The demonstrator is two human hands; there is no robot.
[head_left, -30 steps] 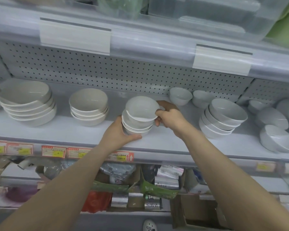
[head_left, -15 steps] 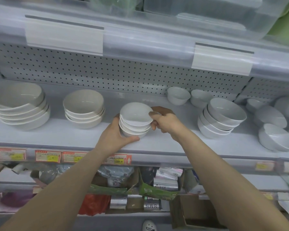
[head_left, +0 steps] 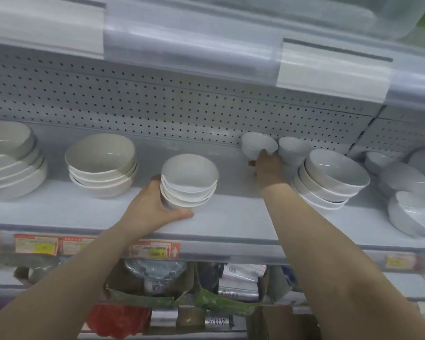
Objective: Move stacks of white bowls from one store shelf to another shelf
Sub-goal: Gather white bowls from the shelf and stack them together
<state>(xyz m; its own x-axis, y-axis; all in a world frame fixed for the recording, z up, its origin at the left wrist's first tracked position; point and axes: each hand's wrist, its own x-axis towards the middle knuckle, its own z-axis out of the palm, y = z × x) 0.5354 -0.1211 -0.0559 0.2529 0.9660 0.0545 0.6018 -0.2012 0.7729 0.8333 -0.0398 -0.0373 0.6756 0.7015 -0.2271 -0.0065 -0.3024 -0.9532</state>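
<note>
A stack of three small white bowls (head_left: 189, 182) stands on the grey shelf (head_left: 231, 217), near its front edge. My left hand (head_left: 152, 212) grips the stack's left side, thumb lying along the shelf under it. My right hand (head_left: 268, 168) reaches to the back of the shelf. Its fingertips touch the lower side of a single small white bowl (head_left: 258, 144) by the pegboard, thumb spread out to the left. A second small bowl (head_left: 292, 148) stands just right of that one.
Left of the small stack stand medium bowls (head_left: 101, 165) and large bowls (head_left: 10, 158). To the right is a leaning stack (head_left: 329, 177), with loose bowls (head_left: 415, 212) beyond. The upper shelf's edge (head_left: 194, 52) hangs overhead. Packaged goods (head_left: 238, 283) fill the shelf below.
My right hand let go of the small stack and moved right and back to the single bowl. My left hand stays on the stack, now set on the shelf.
</note>
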